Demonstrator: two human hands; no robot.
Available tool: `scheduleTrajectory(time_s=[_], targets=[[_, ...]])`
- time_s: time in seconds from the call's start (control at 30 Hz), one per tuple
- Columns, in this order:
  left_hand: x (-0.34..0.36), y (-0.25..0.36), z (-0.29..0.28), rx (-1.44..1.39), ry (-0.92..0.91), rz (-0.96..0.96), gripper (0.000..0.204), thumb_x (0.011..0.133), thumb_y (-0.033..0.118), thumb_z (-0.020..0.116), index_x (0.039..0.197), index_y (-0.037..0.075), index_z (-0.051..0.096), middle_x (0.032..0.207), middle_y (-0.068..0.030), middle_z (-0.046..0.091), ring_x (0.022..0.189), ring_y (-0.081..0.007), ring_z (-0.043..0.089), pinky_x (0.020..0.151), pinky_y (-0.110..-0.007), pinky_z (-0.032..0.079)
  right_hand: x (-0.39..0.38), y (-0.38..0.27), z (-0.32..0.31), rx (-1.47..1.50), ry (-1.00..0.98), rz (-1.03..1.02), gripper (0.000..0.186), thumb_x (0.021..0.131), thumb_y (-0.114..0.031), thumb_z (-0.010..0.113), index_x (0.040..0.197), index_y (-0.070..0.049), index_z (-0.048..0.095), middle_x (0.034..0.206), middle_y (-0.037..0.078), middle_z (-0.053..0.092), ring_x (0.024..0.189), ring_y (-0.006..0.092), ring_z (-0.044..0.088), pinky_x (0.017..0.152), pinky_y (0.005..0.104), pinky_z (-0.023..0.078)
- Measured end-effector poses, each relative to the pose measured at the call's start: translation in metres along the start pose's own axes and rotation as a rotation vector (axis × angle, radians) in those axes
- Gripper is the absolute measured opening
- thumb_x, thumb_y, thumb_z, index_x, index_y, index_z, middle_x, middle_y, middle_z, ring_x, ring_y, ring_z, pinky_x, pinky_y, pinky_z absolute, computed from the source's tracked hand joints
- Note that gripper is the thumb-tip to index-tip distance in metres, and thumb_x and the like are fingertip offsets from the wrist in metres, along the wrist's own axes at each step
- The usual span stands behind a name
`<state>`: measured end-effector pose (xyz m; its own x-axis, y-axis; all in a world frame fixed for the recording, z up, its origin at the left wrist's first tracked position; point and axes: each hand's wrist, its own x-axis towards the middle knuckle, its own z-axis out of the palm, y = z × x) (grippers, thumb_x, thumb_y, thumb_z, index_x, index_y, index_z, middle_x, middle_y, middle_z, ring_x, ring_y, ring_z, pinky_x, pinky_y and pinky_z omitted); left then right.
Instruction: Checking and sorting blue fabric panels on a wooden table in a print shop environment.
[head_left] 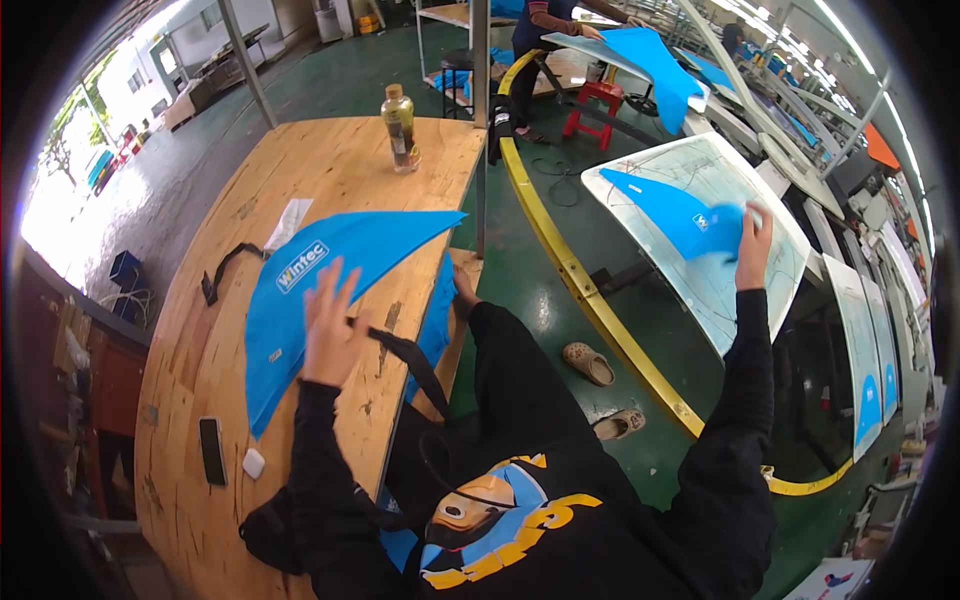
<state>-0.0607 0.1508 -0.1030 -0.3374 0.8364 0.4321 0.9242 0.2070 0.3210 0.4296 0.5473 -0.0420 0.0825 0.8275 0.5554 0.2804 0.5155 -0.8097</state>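
On the wooden table to my left lies a blue fabric panel (350, 245), curved on one side with pointed ends and a white printed logo. My left hand (335, 325) is over its lower edge, open with fingers spread; whether it touches the cloth I cannot tell. To the right, a second blue fabric panel (660, 207) of similar shape stretches across a pale, tilted board (640, 265). Its near end, smeared by motion, is in my right hand (755, 245), whose fingers are closed on the edge.
The wooden table (200, 330) bears a bottle (400, 130), a phone (212, 450), a small white case (253, 463) and a black strap (410, 360). A curved yellow rail (560, 255) runs past the boards. Clogs (588, 364) lie on the floor. Another person (540, 30) handles blue fabric beyond.
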Motion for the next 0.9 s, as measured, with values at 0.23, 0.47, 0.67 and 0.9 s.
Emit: scheduleTrajectory(time_s=[0.23,0.47,0.67,0.9], targets=[[0.054,0.112,0.011,-0.297,-0.034,0.248,0.061,0.088,0.017,0.063,0.143,0.008,0.038,0.152,-0.0130,0.032,0.143,-0.0330,0.024,0.115,-0.048,0.018,-0.022,-0.212,0.100,0.598,-0.415,-0.187,0.032,0.098,-0.018,0.052,0.129,-0.008,0.057,0.132,0.005,0.054,0.120,0.0126,0.050,0.100,0.0267,0.041],[0.082,0.165,0.066,-0.674,0.146,0.267,0.085,0.080,0.027,0.075,0.144,-0.003,0.028,0.150,-0.0259,0.026,0.142,-0.0378,0.020,0.115,-0.042,0.022,-0.089,-0.274,0.145,0.453,-0.447,-0.594,0.025,0.095,-0.013,0.053,0.119,-0.011,0.060,0.125,0.005,0.058,0.103,0.0169,0.059,0.087,0.0320,0.050],[0.039,0.122,0.099,-0.666,0.159,-0.163,0.061,0.075,0.025,0.077,0.120,-0.009,0.054,0.132,-0.0251,0.048,0.120,-0.0329,0.046,0.105,-0.044,0.032,-0.135,-0.299,0.170,1.192,-0.782,-0.236,0.021,0.092,-0.002,0.048,0.111,-0.010,0.055,0.088,-0.001,0.053,0.078,0.0047,0.045,0.070,0.0220,0.039],[0.053,0.106,0.105,-0.773,0.308,-0.172,0.044,0.089,0.023,0.069,0.115,-0.011,0.058,0.110,-0.0208,0.065,0.093,-0.0272,0.063,0.082,-0.036,0.049,-0.118,-0.307,0.135,1.228,-0.702,-0.229,0.019,0.095,-0.007,0.046,0.113,-0.011,0.049,0.087,-0.001,0.054,0.076,0.0053,0.044,0.069,0.0229,0.040]])
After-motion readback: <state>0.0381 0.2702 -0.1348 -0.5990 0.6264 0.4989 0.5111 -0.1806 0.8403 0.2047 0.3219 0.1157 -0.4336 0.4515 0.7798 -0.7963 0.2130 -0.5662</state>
